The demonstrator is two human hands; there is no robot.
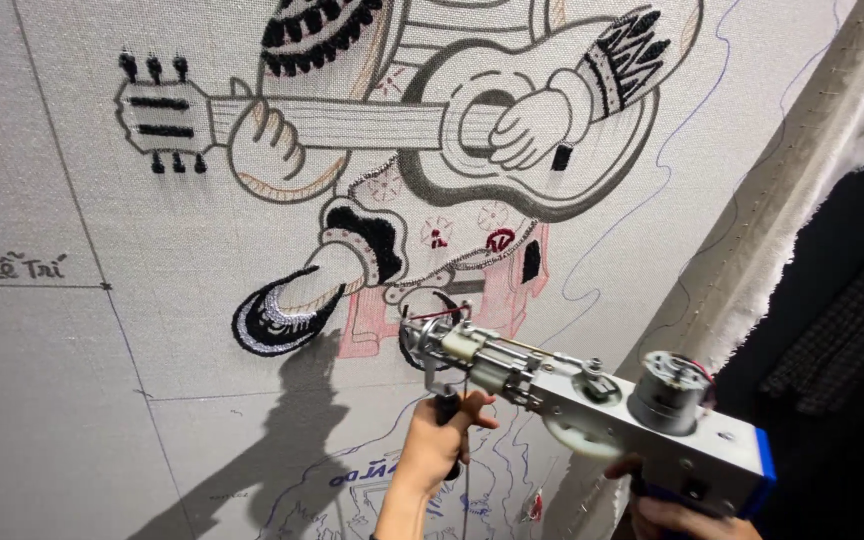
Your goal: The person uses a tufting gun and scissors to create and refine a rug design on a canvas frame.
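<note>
The tufting gun (592, 400) has its needle end pressed to the stretched cloth (152, 380) just below the half-filled guitar-player drawing (432, 150) — the work looks mid-fill. The left hand (442, 440) is clenched on the front grip, the right hand (682, 515) wraps the rear handle. Steady pressure seems called for next. The frame's cloth-wrapped edge (802, 180) stands to the right — dark room beyond.

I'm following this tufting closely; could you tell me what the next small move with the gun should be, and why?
Probably ease the tufting gun along the outline beside the pink patch: its tip already meets the cloth there, the left hand grips the front handle, and the right hand holds the rear grip.
</note>
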